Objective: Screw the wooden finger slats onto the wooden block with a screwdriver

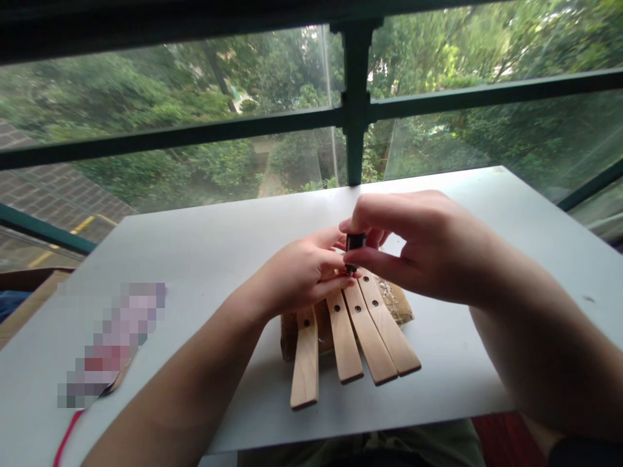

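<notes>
My right hand [394,240] grips a short dark cylindrical tool [355,242] between thumb and fingers, held upright with its metal tip pointing down. My left hand [316,266] is closed in around that tip, its thumb and fingers by the upper ends of the wooden strips; whatever it pinches there is hidden. Several pale wooden strips [348,353] with dark round holes or screw heads fan out toward me. They rest on a brown block [402,310] with a speckled, worn top, partly covered by my hands. One strip [305,370] lies apart at the left.
A white table [195,259] carries everything, its far edge close to green-framed windows [357,117]. At the left lies a blurred-out pinkish item [119,340] with a red cord [67,438]. A cardboard box [36,298] stands beyond the table's left side.
</notes>
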Available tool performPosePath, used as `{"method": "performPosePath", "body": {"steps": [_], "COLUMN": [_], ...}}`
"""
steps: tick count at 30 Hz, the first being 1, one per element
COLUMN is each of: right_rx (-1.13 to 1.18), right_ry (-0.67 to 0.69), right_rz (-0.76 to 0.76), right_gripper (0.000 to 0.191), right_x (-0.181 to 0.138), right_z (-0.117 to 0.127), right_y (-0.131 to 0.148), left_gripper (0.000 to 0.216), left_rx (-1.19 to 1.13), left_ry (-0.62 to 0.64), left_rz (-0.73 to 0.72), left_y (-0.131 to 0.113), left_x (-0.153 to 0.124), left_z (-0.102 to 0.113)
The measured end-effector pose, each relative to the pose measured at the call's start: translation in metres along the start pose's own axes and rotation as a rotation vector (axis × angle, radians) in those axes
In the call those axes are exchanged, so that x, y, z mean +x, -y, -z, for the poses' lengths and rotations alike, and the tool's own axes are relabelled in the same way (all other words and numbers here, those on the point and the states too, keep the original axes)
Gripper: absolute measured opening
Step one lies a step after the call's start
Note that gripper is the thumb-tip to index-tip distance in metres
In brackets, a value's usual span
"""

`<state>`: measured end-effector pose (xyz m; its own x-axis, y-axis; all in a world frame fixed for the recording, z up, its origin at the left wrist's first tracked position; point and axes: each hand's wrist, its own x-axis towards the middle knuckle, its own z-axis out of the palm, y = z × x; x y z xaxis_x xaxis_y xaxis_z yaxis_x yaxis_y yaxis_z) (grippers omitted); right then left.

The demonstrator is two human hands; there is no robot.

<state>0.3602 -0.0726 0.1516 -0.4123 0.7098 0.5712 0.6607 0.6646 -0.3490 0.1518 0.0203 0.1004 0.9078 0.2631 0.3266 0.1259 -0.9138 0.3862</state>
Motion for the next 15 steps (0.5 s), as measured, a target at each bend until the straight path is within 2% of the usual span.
{"method": "performPosePath", "body": {"steps": [11,15], "right_rx": [0.004,-0.075], "right_ry": [-0.004,0.04], "right_rz": [0.01,-0.016], "right_gripper": [0.015,0.026], "right_x": [-0.0001,-0.0031], "right_z": [-0.003,-0.0034], "right_y": [0.0016,-0.0005], "left_gripper": [0.015,0.016], "left_rx": [0.034,0.016], "left_ry": [-0.007,0.007], "left_rz": [-0.042,-0.038], "left_y": [0.0025,-0.0026], "left_x": [-0.0002,-0.0005], "left_z": [-0.0006,0.0002]}}
